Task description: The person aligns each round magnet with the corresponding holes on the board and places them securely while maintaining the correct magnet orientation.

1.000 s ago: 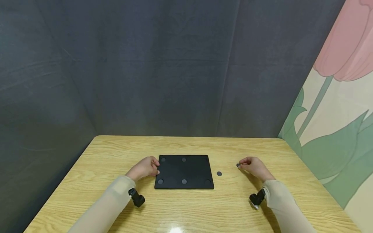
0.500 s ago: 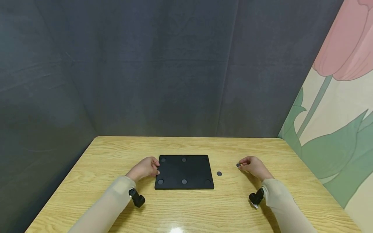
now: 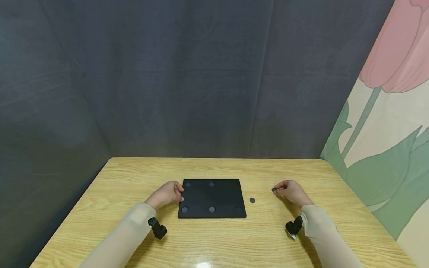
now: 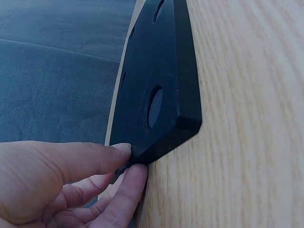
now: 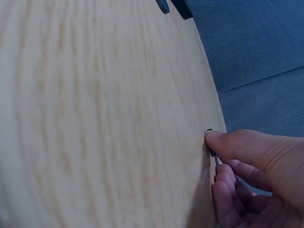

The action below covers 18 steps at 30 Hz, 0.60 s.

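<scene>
A flat black rectangular board (image 3: 214,195) lies on the wooden table, with round recesses along its long sides. Grey discs, such as the near middle one (image 3: 212,209), sit in the left and middle recesses; the right ones look darker. My left hand (image 3: 168,192) holds the board's left edge, thumb on top and fingers against the side, as the left wrist view shows. Right of the board, my right hand (image 3: 291,191) pinches a small dark disc (image 5: 211,152) at the tabletop, mostly covered by thumb and fingers. Another loose disc (image 3: 252,200) lies between board and right hand.
The light wooden table (image 3: 214,242) ends at a dark curtain (image 3: 187,82) at the back and left. On the right stands a wall (image 3: 395,149) with a painted flower. Each wrist wears a small black camera, like the left one (image 3: 157,227).
Both hands stay in place, the left on the board and the right on its disc. The right wrist shifts very slightly left.
</scene>
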{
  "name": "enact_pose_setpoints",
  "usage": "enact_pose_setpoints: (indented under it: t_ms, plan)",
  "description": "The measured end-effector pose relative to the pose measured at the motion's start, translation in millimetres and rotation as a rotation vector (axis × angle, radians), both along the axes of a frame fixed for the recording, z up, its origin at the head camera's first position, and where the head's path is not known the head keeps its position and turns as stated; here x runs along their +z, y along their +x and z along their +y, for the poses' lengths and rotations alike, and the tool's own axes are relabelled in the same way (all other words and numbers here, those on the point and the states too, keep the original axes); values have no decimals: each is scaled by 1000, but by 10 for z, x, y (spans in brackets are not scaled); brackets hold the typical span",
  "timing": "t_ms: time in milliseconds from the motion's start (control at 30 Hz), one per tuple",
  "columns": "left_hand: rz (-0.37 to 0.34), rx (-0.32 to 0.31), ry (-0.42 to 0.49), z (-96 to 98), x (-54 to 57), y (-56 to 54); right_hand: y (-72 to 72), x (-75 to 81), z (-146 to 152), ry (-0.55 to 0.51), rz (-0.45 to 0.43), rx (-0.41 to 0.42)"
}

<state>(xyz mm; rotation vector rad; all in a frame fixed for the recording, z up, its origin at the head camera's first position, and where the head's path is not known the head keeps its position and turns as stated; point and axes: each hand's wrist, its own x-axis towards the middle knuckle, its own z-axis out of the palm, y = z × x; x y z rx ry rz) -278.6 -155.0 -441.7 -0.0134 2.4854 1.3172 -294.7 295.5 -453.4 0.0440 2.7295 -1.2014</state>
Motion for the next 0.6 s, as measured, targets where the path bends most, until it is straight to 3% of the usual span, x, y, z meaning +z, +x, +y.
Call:
enact_pose_setpoints:
  t_ms: [600]
  plan:
    - [4, 6, -3, -1, -7, 2, 27, 23, -32, 10, 9, 16]
